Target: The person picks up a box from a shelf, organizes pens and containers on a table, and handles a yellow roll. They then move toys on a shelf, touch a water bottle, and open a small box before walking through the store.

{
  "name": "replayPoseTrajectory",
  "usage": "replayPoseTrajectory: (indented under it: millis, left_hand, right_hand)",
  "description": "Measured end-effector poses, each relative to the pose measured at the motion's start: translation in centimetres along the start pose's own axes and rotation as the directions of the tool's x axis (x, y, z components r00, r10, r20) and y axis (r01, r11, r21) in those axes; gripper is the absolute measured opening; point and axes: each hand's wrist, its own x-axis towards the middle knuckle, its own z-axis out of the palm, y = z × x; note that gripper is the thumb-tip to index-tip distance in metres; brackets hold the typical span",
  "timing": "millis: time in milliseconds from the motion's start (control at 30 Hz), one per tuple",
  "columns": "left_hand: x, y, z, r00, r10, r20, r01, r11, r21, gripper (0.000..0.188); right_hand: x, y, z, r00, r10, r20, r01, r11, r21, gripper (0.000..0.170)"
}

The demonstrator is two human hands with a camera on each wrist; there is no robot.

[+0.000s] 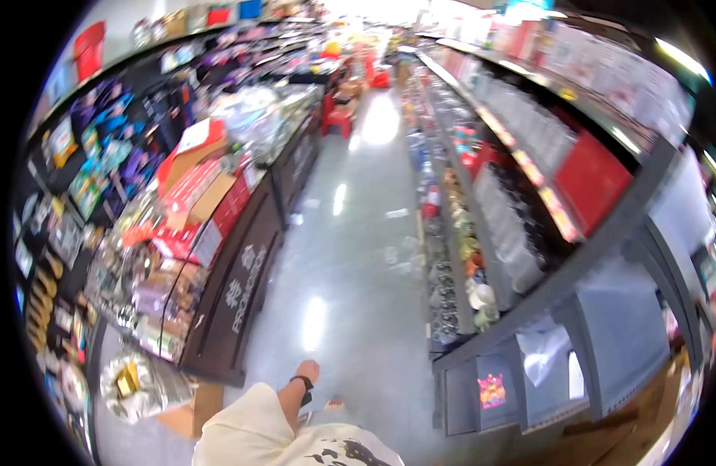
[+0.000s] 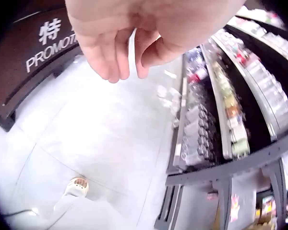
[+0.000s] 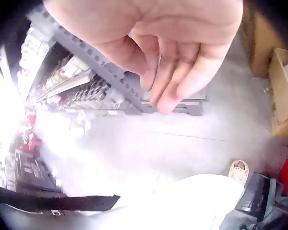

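My left hand (image 1: 309,373), with a black band at the wrist, hangs in front of my body over the aisle floor (image 1: 350,295). In the left wrist view the fingers of that hand (image 2: 144,33) droop loosely curled, with nothing held in them. The right hand (image 3: 168,52) shows only in the right wrist view, its fingers also slack and bent, holding nothing. Beyond them lies the grey floor, and a light-coloured shoe (image 2: 78,187) appears below. Nearest to the left hand is a dark promotion counter (image 1: 241,311) on the left side of the aisle.
Open red cartons (image 1: 199,202) and packaged goods top the counter. Along the right run shelves of glassware (image 1: 443,295), ending in a grey rack (image 1: 559,311). A white sack (image 1: 140,388) stands by a cardboard box (image 1: 199,408) at lower left. Farther up the aisle is a red stool (image 1: 337,120).
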Motion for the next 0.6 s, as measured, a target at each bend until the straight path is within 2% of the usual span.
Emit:
replayPoseTrajectory:
  millis: [33, 100, 200, 300, 400, 433, 533, 567, 600]
  left_hand:
    - [0.2, -1.8, -0.6, 0.996, -0.087, -0.03, 0.085, 0.995, -0.053, 0.018]
    - [0.1, -4.9, -2.4, 0.971, -0.234, -0.053, 0.227, 0.968, -0.108, 0.018]
    - [-0.6, -8.7, -5.0, 0.916, -0.399, -0.035, 0.393, 0.913, -0.109, 0.019]
    - [-1.9, -10.5, -6.6, 0.829, -0.559, -0.009, 0.553, 0.823, -0.131, 0.02]
    - [-3.6, -10.6, -7.3, 0.742, -0.667, -0.063, 0.654, 0.741, -0.152, 0.021]
    - [-3.7, -11.9, -6.0, 0.707, -0.703, -0.082, 0.692, 0.711, -0.123, 0.021]
    - [-3.3, -11.9, -4.9, 0.571, -0.819, -0.052, 0.792, 0.566, -0.227, 0.021]
    - [-2.8, -11.4, -4.9, 0.59, -0.804, -0.072, 0.78, 0.59, -0.209, 0.022]
    - [-2.1, -11.0, -5.1, 0.596, -0.797, -0.094, 0.777, 0.603, -0.183, 0.022]
  right_hand:
    - [-0.2, -3.6, 0.0, 0.981, 0.177, -0.079, -0.112, 0.851, 0.512, 0.046]
    - [1.6, -9.5, -2.1, 0.998, 0.055, 0.007, -0.051, 0.855, 0.517, 0.032]
    - [6.9, -17.7, -3.0, 0.981, -0.121, 0.153, 0.013, 0.825, 0.565, 0.017]
    - [8.2, -26.0, -3.7, 0.977, -0.174, 0.121, 0.106, 0.895, 0.434, 0.015]
    - [7.6, -34.4, -4.4, 0.974, -0.172, 0.147, 0.119, 0.941, 0.317, 0.014]
    - [9.0, -36.2, -4.3, 0.976, -0.138, 0.169, 0.081, 0.949, 0.304, 0.014]
    - [11.7, -41.3, -4.3, 0.975, -0.113, 0.193, 0.074, 0.977, 0.201, 0.013]
    - [13.8, -42.5, -4.9, 0.929, -0.154, 0.337, 0.132, 0.987, 0.086, 0.014]
    - [16.0, -43.8, -4.9, 0.936, -0.097, 0.337, 0.078, 0.994, 0.071, 0.014]
